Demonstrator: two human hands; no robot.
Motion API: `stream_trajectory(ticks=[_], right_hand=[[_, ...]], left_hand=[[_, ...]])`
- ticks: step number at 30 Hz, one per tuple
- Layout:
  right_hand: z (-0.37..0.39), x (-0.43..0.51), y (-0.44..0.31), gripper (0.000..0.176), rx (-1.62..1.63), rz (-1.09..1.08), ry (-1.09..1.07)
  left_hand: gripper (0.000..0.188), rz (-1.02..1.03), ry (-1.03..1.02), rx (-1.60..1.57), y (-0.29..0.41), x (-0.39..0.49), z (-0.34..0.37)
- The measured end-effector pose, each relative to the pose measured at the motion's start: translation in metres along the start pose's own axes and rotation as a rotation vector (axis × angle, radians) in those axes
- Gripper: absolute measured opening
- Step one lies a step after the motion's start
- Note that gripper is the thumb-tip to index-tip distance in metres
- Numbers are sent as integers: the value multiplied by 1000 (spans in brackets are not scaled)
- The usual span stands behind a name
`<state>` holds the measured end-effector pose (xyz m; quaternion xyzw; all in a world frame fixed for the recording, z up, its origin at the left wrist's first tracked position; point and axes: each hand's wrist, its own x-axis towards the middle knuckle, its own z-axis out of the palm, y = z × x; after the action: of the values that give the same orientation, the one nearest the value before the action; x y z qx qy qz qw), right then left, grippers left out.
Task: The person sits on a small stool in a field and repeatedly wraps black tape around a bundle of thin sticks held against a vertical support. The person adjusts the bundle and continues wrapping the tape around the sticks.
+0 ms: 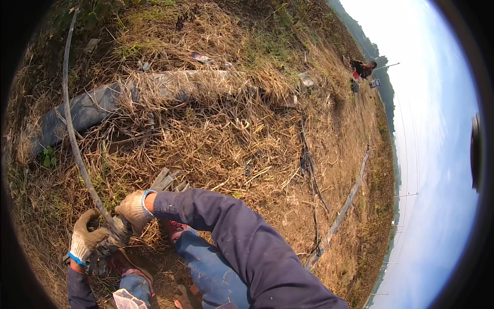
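My left hand (85, 240), in a knitted work glove with a blue cuff edge, grips a bundle of grey strips (120, 236) low in front of me. My right hand (133, 210), gloved alike, closes on the same bundle from the other side. A long thin grey hose or rod (73, 135) runs from the top left down to the bundle between my hands. Flat grey ends (164, 180) stick out beyond my right wrist; whether they belong to the bundle is hidden. My right fingertips are partly out of sight.
Dry cut grass covers the ground, and a dark plastic sheet or flattened pipe (83, 106) lies across it. Black strips (307, 158) and a long pale tube (339, 216) lie farther right. Another person (362, 69) is in the distance. My shoes (125, 264) are close by the bundle.
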<state>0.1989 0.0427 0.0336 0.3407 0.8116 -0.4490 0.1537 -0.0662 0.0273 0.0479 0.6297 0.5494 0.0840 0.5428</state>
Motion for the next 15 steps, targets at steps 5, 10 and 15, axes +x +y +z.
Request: stream_trajectory(ticks=[5, 10, 15], right_hand=[[-10, 11, -21, 36, -419, -131, 442], [17, -4, -12, 43, -394, -250, 663], [11, -19, -23, 95, -145, -40, 251]], left_hand=[[73, 64, -263, 381, -7, 20, -17], [67, -266, -440, -446, -10, 19, -6], [92, -115, -416, 393, 0, 13, 16]])
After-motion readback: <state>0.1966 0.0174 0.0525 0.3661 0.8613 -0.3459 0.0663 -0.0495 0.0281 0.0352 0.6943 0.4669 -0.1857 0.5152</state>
